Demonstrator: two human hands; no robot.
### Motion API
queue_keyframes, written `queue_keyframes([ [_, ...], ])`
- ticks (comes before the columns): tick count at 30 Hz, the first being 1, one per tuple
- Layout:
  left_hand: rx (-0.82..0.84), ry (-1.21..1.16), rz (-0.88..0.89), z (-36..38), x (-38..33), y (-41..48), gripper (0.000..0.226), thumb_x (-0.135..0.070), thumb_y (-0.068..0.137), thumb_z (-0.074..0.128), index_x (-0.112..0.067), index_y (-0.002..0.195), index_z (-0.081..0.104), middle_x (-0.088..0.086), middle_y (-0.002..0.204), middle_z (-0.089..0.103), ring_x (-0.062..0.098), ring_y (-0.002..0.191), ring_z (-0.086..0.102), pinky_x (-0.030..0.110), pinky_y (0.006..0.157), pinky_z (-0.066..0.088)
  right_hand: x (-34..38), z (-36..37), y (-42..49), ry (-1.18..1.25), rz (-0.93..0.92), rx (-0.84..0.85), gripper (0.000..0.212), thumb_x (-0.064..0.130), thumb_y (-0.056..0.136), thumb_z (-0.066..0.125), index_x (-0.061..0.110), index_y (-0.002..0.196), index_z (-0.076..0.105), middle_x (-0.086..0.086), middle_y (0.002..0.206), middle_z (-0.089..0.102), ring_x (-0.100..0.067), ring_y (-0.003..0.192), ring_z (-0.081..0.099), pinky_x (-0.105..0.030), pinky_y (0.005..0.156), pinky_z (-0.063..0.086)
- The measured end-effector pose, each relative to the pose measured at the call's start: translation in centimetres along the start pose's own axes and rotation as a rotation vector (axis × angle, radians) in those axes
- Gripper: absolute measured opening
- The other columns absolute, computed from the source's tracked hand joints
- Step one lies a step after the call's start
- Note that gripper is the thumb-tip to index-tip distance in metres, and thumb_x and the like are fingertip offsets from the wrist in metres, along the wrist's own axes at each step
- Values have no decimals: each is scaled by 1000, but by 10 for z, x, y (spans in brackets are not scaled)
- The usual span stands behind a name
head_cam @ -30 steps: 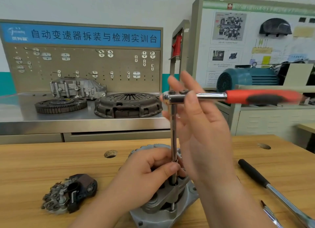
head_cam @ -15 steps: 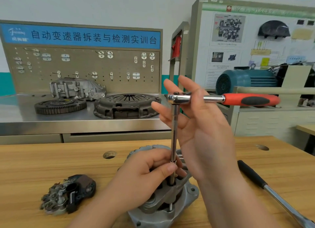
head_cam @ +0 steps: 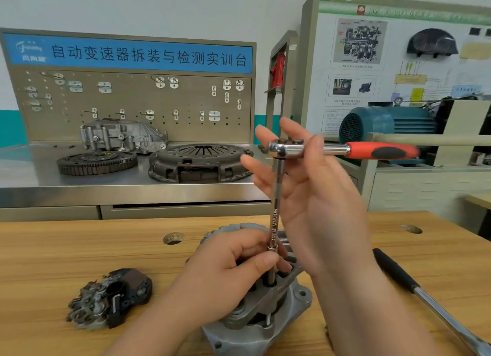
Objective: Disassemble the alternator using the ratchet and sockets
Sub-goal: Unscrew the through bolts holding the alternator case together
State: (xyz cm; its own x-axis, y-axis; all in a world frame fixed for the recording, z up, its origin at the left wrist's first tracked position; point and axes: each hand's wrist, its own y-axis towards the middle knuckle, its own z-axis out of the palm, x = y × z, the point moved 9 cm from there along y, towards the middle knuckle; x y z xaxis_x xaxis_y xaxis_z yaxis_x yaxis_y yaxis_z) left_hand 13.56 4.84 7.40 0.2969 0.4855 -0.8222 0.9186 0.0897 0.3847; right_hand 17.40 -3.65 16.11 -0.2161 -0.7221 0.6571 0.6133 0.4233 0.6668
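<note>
The alternator (head_cam: 265, 323) is stood on the table (head_cam: 79, 262). The extension bar (head_cam: 275, 209) is pinched by the left hand (head_cam: 228, 276); the ratchet (head_cam: 332, 149) is touched by the spread right hand (head_cam: 318, 196) (fingers straight). The bar could be tipped off by a sideways push.

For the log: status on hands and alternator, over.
Left hand pinches extension bar low. Right hand open, fingers against ratchet. Bar stands in alternator. Second wrench lies apart, right.
</note>
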Motion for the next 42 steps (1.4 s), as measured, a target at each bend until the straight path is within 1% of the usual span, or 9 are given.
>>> queue_keyframes([
  [4,-33,-2,-9,-1,3,2,19,-27,81,59,-27,95,72,-9,90,77,7,93,71,45,95,52,34,8,-14,-529,-450,-14,21,34,94,55,44,110,63,19,123,65,-3,118,59,-22,100,45],
  [11,-6,1,42,-1,-4,0,21,-39,83,58,-35,100,70,-8,93,77,10,94,71,35,91,53,-8,14,-3,205,116,130,44,48,87,41,30,125,55,5,119,71,-22,80,75,-35,77,60],
  [14,-11,6,47,1,-5,1,23,-43,81,56,-35,99,69,-10,92,77,9,95,71,47,94,52,3,12,-3,41,-2,103,39,48,88,47,35,124,55,5,119,71,-19,78,74,-30,72,59],
  [18,-45,-65,32,0,-1,2,36,-49,71,59,-31,100,69,-4,98,77,18,100,71,57,96,48,28,14,-12,-537,-395,64,26,42,94,51,53,116,59,18,127,63,-15,111,65,-42,94,53],
  [24,-22,23,59,0,-7,0,31,-52,79,50,-37,99,68,-16,87,75,4,84,68,30,82,53,-7,15,-3,151,78,143,47,53,87,43,29,125,57,6,121,70,-20,75,75,-32,74,58],
  [27,-24,24,50,0,-7,1,33,-53,78,51,-33,97,68,-11,90,76,20,90,71,54,89,52,-5,12,-2,99,57,112,50,53,84,42,29,127,53,0,115,73,-19,74,75,-32,78,58],
  [32,-69,3,28,-1,0,3,21,-42,81,59,-33,96,70,-12,86,76,19,80,69,54,80,52,31,15,-16,-546,-426,9,30,43,95,51,44,125,54,12,123,66,-12,106,67,-23,96,49],
  [38,-24,47,34,1,-3,0,20,-38,88,51,-41,103,65,-20,84,73,-3,75,63,21,71,47,-5,8,-2,88,61,91,50,54,87,40,26,125,56,5,117,72,-21,77,75,-32,83,57],
  [42,-34,49,14,0,-3,0,23,-32,87,52,-25,99,70,-14,89,76,11,90,71,43,86,55,1,3,-1,-35,-13,38,45,54,86,42,30,121,58,2,112,73,-17,78,74,-29,81,57],
])
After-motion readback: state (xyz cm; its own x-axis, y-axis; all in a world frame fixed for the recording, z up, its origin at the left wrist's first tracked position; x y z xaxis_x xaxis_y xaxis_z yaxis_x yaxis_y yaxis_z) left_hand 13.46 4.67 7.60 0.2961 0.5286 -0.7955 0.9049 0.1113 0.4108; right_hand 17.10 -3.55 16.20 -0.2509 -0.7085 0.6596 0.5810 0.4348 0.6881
